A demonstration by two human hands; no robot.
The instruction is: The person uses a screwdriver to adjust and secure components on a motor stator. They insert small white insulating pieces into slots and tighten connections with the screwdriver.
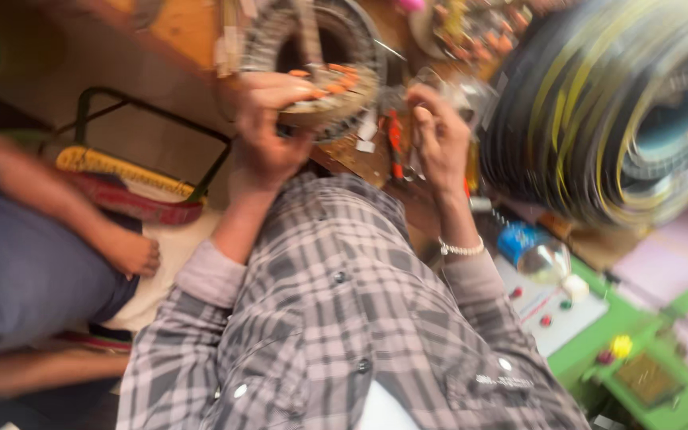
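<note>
The picture is motion-blurred. My left hand [268, 127] grips the lower rim of a round metal motor stator [312, 56] with orange-tipped windings, held up over a wooden bench [177, 28]. My right hand [438, 135], a white bead bracelet on its wrist, is curled just right of the stator; a clear, glassy thing sits at its fingertips, and I cannot tell whether it holds it. Both arms wear grey checked sleeves.
A big coil of black and yellow wire [615, 103] fills the upper right. Red-handled tools [396, 147] lie on the bench. A plastic bottle [531, 251] and a green panel [639, 358] sit at right. Another person's bare foot [125, 251] rests at left near a stool [129, 187].
</note>
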